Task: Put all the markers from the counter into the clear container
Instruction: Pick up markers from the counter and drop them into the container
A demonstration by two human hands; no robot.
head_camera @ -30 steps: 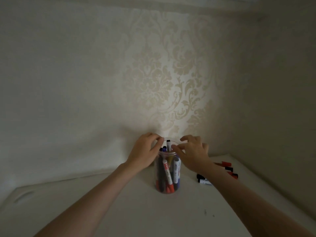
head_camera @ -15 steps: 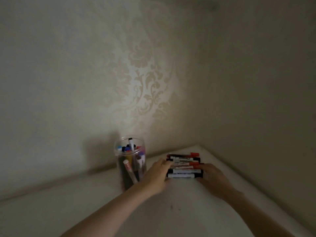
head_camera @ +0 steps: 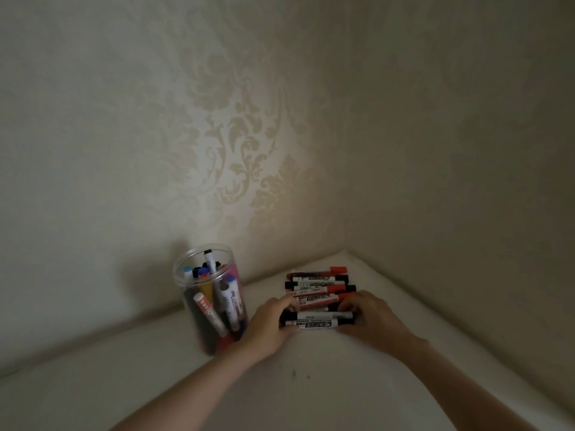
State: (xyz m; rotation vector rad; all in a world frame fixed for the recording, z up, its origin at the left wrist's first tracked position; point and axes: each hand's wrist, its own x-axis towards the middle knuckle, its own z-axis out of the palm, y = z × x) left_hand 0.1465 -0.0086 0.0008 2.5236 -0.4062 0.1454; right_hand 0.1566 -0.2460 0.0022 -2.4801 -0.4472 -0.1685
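I have both hands on the row of markers (head_camera: 318, 298) lying side by side in the corner of the counter (head_camera: 311, 384). Their long axes run left to right across my view, so my left hand (head_camera: 270, 325) cups the left ends and my right hand (head_camera: 368, 315) the right ends, fingers curled in and pressing the nearest few together between them. The clear container (head_camera: 211, 298) stands upright just left of my left hand, already holding a bunch of markers on end. I judge the left hand is the nearer carrier; the bundle must swing upright to go in. The nearest label reads "WHITEBOARD MARKER" upside down; the other print is too blurred to read.
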